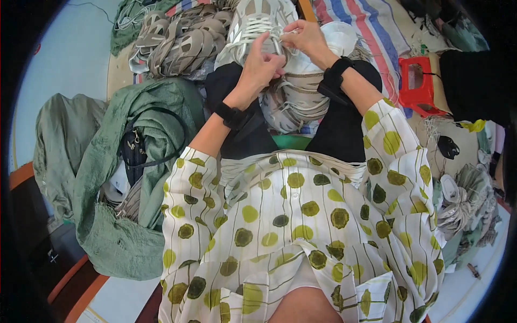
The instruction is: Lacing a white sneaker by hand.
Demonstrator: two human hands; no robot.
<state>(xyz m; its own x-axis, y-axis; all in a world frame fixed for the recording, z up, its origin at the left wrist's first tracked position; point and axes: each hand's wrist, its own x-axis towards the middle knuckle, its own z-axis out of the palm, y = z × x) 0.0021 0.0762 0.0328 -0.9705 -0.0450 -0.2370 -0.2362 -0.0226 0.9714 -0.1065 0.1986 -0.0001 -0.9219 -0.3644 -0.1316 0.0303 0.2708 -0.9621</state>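
Note:
A beige and white shoe upper (256, 19) with white laces threaded across its front lies at the top middle, between my black-clad legs. My right hand (307, 40) is at its right side, thumb and forefinger pinched on a thin white shoelace (277, 42). Beside the lacing, my left hand (261, 70) has its forefinger stretched up along the shoe. Its thumb and another finger stand apart, and I see nothing clearly held in it. Nearer to me sits a bundle of similar laced uppers (299, 99), with a white rounded piece (339, 37) behind my right wrist.
Several brown-beige uppers (188, 43) are piled at the upper left. A green cloth sack (118, 237) with a black bag (133, 148) stands left. To the right are a red plastic stool (417, 86), a striped sheet (371, 32) and more bundled uppers (458, 204).

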